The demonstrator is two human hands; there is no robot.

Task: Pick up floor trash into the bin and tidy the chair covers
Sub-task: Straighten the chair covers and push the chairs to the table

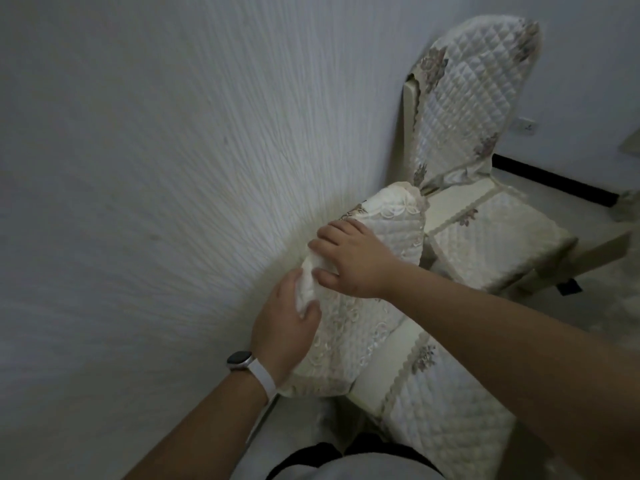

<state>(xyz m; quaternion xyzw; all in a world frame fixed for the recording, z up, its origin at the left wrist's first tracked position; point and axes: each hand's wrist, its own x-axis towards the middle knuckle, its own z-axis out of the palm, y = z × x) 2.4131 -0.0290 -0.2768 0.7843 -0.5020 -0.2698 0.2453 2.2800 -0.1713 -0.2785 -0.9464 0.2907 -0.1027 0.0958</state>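
Observation:
A cream quilted back cover [391,223] with lace trim and flower prints sits over the backrest of the near chair, close to the wall. My left hand [284,330] grips its left edge, thumb over the fabric. My right hand [353,258] holds the top of the same cover, fingers curled over the bunched edge and thumb pressing its front. The near chair's quilted seat cover [446,420] lies below. A second chair further back wears a quilted back cover [474,98] that sits skewed, and a seat cover [498,244].
A textured white wall [156,168] runs along the left, right behind the chairs. A black skirting strip [554,181] and a wall socket [524,128] are at the far right. Pale floor [606,299] shows beyond the chairs.

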